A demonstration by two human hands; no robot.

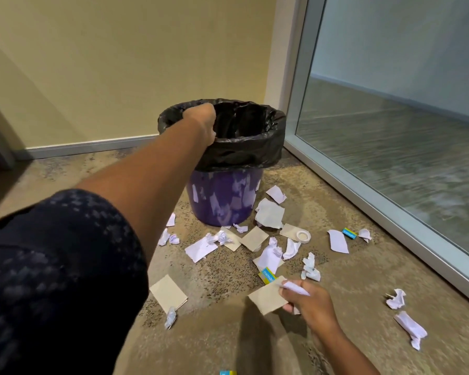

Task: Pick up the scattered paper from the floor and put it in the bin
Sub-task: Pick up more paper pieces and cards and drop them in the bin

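Reaching straight out, the left hand (pixel 201 123) hangs over the rim of the bin (pixel 222 196), its fingers bent down inside, so I cannot tell their grip. The right hand (pixel 306 304), held low, pinches a white scrap (pixel 295 287) and a tan card (pixel 267 297). Loose paper (pixel 268 213) lies on the floor beside the bin.

White lettering runs along the blue band of a small blue-and-yellow box (pixel 267 275) lying among the scattered paper (pixel 201 249) on the floor. A second such box (pixel 349 233) carries the same kind of print. Both are too blurred to read.
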